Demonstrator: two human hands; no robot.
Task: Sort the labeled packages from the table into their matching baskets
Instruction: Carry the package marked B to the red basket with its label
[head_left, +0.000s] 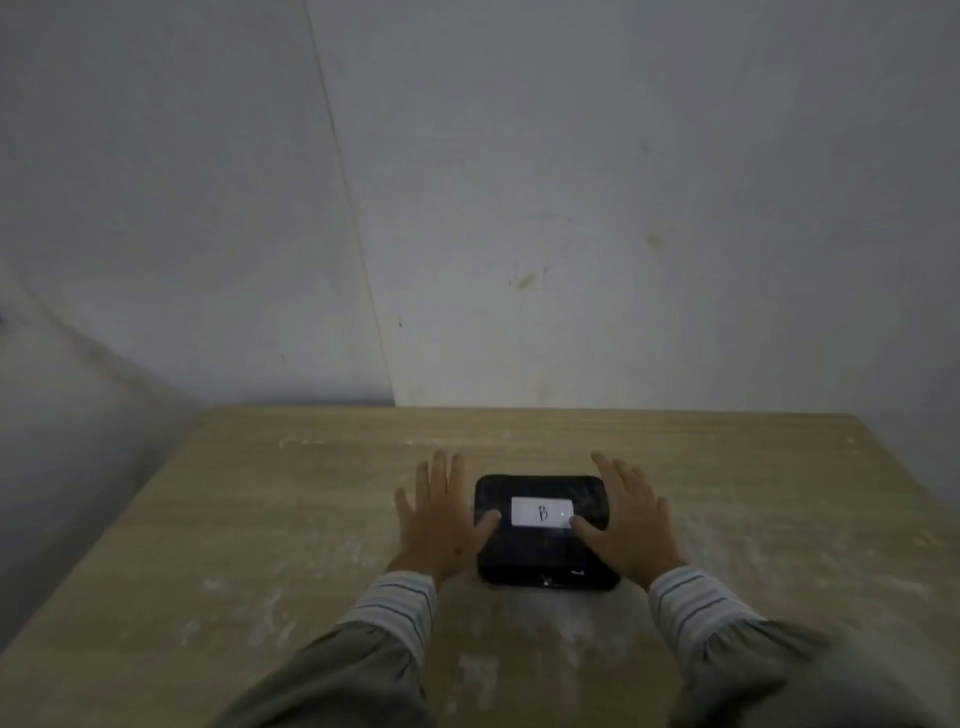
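Head view: our left hand (441, 519) and right hand (631, 525) lie spread, flanking the black package (545, 551) labelled B (543, 513) near the table's (260, 519) middle, thumbs on top, seemingly not gripping yet. Sorting it remains. No baskets show; dim light hides detail.

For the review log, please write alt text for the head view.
A black package labelled B lies on a wooden table, an open left hand and right hand flanking it, thumbs on top. Bare wall behind.
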